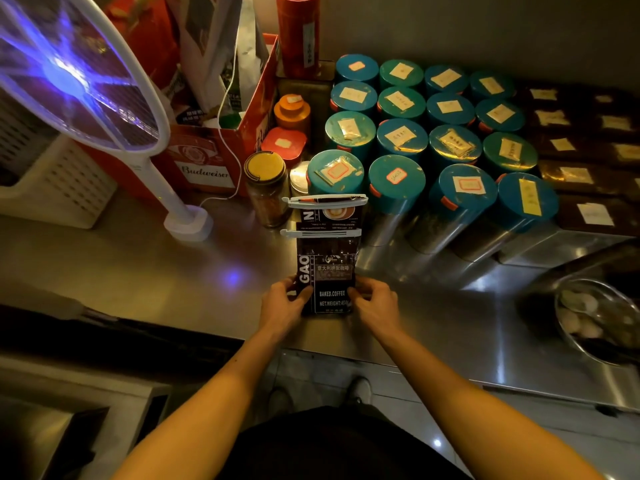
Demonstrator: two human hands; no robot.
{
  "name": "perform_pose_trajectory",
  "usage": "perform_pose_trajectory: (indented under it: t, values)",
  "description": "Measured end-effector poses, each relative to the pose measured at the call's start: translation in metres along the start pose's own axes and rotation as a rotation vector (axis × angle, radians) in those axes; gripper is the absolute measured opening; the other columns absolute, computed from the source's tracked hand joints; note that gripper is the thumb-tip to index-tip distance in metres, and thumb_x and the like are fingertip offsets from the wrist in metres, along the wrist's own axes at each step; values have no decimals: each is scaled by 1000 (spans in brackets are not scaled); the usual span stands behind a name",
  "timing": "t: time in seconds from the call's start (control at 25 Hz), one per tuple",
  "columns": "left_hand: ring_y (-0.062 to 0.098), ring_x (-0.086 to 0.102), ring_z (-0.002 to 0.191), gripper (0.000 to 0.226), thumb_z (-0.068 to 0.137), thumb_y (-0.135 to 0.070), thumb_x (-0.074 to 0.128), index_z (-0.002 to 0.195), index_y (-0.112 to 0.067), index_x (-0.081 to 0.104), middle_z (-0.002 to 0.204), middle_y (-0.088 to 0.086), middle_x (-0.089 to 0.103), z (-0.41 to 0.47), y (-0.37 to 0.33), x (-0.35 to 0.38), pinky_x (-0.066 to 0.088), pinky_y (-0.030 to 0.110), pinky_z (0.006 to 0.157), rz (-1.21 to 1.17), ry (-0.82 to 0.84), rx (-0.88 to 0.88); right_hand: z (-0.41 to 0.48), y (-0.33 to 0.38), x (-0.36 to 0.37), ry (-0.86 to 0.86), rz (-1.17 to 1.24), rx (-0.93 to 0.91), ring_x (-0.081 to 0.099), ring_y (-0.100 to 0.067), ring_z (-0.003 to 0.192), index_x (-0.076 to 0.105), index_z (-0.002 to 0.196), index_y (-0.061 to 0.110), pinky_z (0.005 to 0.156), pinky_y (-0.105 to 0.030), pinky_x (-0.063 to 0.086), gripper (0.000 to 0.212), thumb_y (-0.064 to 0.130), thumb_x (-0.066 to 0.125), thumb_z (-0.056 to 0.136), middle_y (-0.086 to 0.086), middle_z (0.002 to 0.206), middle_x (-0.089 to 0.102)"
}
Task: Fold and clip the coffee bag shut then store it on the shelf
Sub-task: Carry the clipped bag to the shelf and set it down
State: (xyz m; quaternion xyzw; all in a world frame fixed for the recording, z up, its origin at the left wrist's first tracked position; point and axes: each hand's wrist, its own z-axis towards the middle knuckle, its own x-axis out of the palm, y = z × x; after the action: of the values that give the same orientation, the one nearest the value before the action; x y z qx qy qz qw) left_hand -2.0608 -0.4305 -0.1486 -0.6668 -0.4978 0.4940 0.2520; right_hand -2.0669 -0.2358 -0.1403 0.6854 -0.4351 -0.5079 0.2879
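1. Right now my left hand [282, 303] and right hand [375, 304] pinch the coffee bag's [327, 271] bottom corners, thumbs on its front.
2. Its long axis runs straight away from my fingers, equally near both hands.
3. Farther along, two white clips [320, 232] cross it; teal canisters [396, 180] stand beyond.

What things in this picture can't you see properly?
Head view only:
- Teal tin labels: writing too small and blurred.
- Coffee bag bottom corners: covered by left hand and right hand.
- Metal bowl: contents dim and blurred.
- Bug zapper racket: cut off by the left edge.
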Motion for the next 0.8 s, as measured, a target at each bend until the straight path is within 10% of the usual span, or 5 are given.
perform_pose_trajectory:
  t: [0.24, 0.48, 0.8]
  values:
    - [11, 61, 98, 42, 92, -23, 65, 133, -18, 56, 127, 4, 66, -2, 0, 5, 51, 31, 89, -24, 38, -10, -3, 1, -6, -6, -27, 8, 57, 13, 78, 66, 123, 23, 64, 1, 43, 31, 17, 63, 92, 10, 102, 69]
    - [23, 63, 115, 49, 92, -20, 64, 139, -19, 50, 134, 7, 62, 5, -4, 0, 50, 48, 100, -41, 135, -19, -9, 7, -6, -18, -4, 33, 64, -12, 95, 64, 125, 19, 92, -35, 54, 34, 15, 62, 91, -4, 112, 72]
    - [22, 60, 114, 56, 92, -22, 65, 143, -16, 43, 137, 10, 58, 4, 1, -1, 50, 47, 100, -74, 135, -42, -16, 12, -10, 1, 26, 51, 64, -20, 106, 55, 133, 16, 97, -41, 53, 43, 13, 63, 91, -9, 121, 68]
